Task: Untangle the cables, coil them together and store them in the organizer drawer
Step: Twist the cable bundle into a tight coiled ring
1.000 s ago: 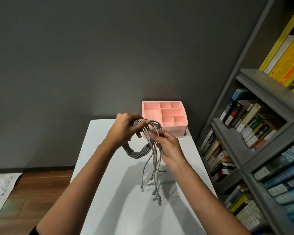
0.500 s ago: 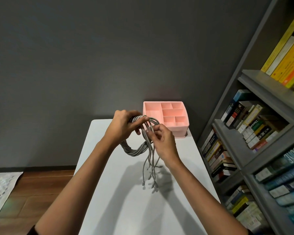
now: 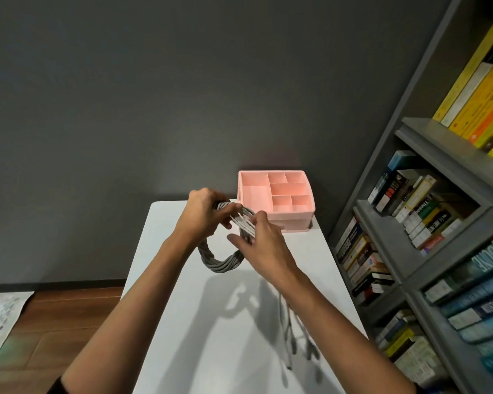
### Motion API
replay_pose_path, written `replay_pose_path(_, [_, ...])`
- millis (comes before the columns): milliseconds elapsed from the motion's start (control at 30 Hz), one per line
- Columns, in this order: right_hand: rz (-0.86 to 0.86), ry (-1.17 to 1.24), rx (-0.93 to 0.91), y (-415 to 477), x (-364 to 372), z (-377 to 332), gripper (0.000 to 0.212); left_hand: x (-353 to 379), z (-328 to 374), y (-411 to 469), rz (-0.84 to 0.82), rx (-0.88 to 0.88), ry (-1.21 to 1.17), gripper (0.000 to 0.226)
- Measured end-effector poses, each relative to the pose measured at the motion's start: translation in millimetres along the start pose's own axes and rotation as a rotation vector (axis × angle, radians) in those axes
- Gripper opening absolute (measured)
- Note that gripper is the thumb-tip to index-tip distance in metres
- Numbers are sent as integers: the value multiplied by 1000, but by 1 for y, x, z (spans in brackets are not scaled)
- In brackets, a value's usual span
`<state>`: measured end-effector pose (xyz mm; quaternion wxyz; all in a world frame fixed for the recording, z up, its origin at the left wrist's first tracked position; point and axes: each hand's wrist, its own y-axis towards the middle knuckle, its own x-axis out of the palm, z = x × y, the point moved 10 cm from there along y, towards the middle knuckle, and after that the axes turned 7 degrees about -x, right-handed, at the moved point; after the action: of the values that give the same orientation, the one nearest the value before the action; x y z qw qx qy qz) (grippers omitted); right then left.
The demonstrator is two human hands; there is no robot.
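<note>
The coil (image 3: 219,263) is gripped by the left hand (image 3: 204,211), its tails (image 3: 289,336) pinched by the right hand (image 3: 264,240) just beside; the organizer (image 3: 279,220) lies just beyond.

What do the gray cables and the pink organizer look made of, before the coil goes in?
Gray cables: flexible, likely rubber or plastic jackets, matte; they bend into a tight loop without shine. Blur leaves a braided sleeve possible.
Pink organizer: looks like moulded plastic, smooth, faintly satin; thin even walls and dividers in one uniform colour.
</note>
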<state>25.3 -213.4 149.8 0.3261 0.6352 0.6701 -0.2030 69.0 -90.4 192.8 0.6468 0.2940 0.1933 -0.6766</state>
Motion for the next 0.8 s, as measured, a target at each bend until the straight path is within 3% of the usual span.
replay_pose_path(67, [50, -222, -120, 1, -6, -14, 36, 6, -9, 2, -36, -38, 10, 24])
replay_pose_path(167, [-22, -434, -288, 4, -3, -25, 25, 14, -20, 3, -108, -82, 61, 23])
replay_pose_path(300, [-161, -432, -466, 5, -1, -30, 15, 24, -27, 4, -242, -70, 102, 15])
replay_pose_path(400, [-245, -395, -487, 11, -2, -24, 24, 33, -28, 1, -355, -73, 154, 17])
replay_pose_path(500, [-298, -233, -446, 15, -7, -12, 25, 34, -24, -6, -438, -20, 175, 15])
replay_pose_path(667, [-389, 340, -239, 18, -11, 4, 32, 30, -6, -19, -439, 118, 84, 21])
replay_pose_path(800, [-403, 642, -178, 13, -10, 4, 65, 34, 3, -27, -456, 144, 26, 9])
